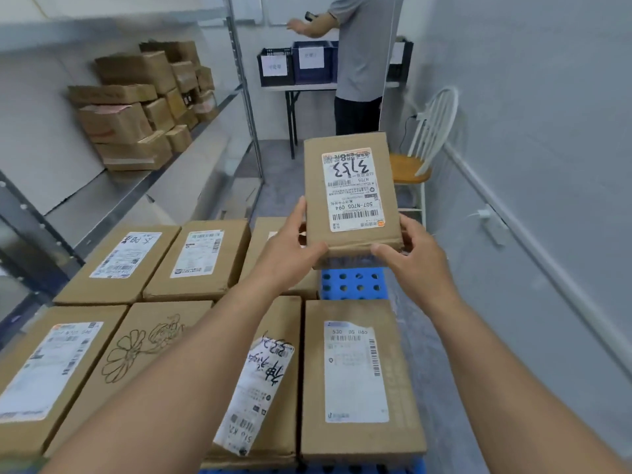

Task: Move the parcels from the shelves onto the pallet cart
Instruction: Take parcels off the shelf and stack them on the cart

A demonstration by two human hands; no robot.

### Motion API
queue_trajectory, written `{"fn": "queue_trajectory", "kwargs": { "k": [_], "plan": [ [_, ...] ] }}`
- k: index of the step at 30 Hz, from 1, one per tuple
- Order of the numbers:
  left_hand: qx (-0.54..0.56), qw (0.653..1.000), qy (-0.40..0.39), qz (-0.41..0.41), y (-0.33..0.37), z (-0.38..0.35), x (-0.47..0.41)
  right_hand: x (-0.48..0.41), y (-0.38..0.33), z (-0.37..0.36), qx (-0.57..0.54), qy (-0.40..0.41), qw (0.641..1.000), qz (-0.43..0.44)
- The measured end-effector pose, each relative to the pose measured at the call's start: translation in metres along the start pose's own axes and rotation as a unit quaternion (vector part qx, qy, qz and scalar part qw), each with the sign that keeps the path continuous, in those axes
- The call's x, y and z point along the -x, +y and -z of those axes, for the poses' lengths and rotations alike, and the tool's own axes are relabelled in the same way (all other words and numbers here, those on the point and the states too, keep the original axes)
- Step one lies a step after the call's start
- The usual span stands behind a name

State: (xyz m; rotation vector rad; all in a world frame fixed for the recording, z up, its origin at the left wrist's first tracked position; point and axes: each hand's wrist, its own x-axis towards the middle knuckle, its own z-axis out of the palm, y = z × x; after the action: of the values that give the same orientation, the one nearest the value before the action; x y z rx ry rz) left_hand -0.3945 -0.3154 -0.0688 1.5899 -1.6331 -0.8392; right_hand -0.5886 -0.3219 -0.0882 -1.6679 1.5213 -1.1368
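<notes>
So left grip (pixel 290 249) and right grip (pixel 413 258) both clutch one box (pixel 354 189) by its near end. Blue cart (pixel 352 284) sits right underneath them.

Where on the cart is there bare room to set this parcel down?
One bare patch of blue pallet cart shows at the far right, bordered by the near-right parcel and the far-row parcel, under the held parcel. Elsewhere other parcels sit packed edge to edge.
</notes>
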Motion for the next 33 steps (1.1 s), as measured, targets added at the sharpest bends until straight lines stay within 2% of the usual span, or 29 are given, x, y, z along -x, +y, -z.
{"fn": "queue_trajectory", "kwargs": {
  "k": [8,12,19,33],
  "plan": [
    [-0.119,0.989,-0.081,0.019,-0.008,-0.033,-0.024,-0.001,0.046,0.002,0.005,-0.006,0.997,-0.078],
    [-0.238,0.968,-0.083,0.012,-0.016,-0.041,-0.031,-0.003,0.069,-0.007,-0.011,-0.009,0.993,-0.115],
    [-0.352,0.928,-0.118,0.007,-0.038,-0.053,-0.036,-0.001,0.086,-0.017,0.018,-0.077,0.98,-0.18],
    [-0.386,0.914,-0.115,-0.045,-0.048,-0.059,-0.02,0.0,0.083,-0.019,0.024,-0.108,0.974,-0.197]
  ]
}}
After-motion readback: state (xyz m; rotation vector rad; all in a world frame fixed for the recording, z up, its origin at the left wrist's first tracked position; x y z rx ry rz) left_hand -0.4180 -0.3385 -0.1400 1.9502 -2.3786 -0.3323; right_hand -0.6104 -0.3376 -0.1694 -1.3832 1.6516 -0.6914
